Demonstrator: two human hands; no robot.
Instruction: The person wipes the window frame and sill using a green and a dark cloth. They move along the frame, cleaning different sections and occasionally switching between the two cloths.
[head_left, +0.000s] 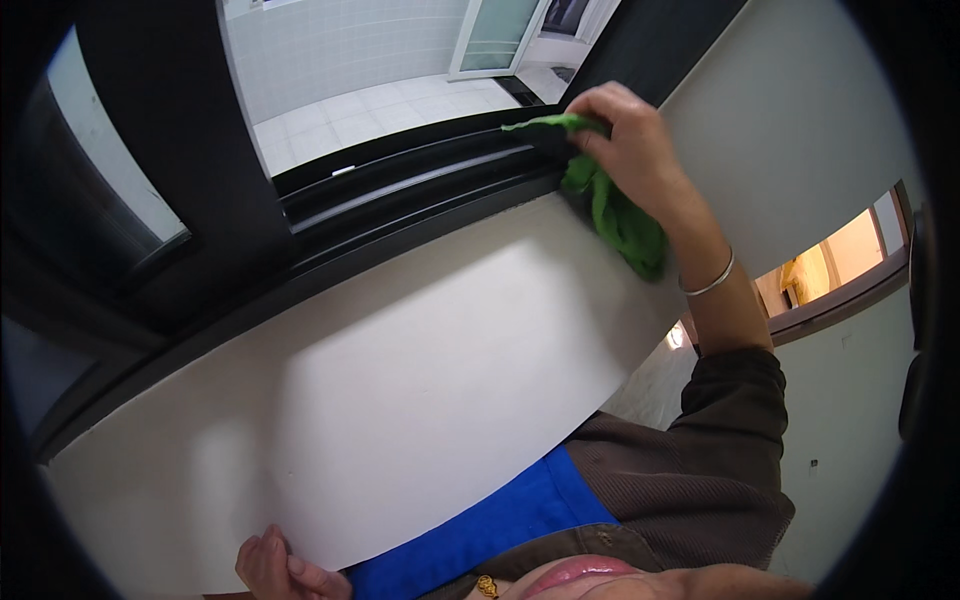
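My right hand (626, 142) grips a green cloth (626, 225) at the right end of the black window frame's sliding track (420, 176). Part of the cloth reaches over the track, and the rest hangs down over the corner of the white window sill (427, 375). A bracelet circles the right wrist. At the lower left, my left hand (281, 566) is by the sill's near edge with its fingers curled; no object shows in it, and its lower part is cut off by the picture's rim.
A black upright of the window frame (187, 150) stands at the left. A pale wall (780, 135) borders the sill on the right. Beyond the opening are a tiled floor (397, 109) and a white-framed glass door (499, 37). A small white piece (343, 171) lies on the outer rail.
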